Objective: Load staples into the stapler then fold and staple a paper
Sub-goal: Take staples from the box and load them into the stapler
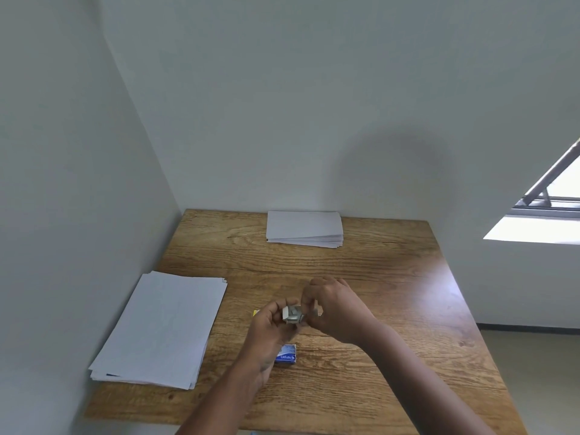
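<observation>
Both hands meet above mid-table: my left hand (272,321) cups a small white inner tray of staples (293,315), while my right hand (332,306) pinches at its right end. I judge the staple strip comes out rightward. A blue staple box (286,355) lies just below the left wrist. A yellow object (255,313), possibly the stapler, is mostly hidden behind the left hand. Loose paper (163,328) lies left; folded sheets (303,228) lie far.
</observation>
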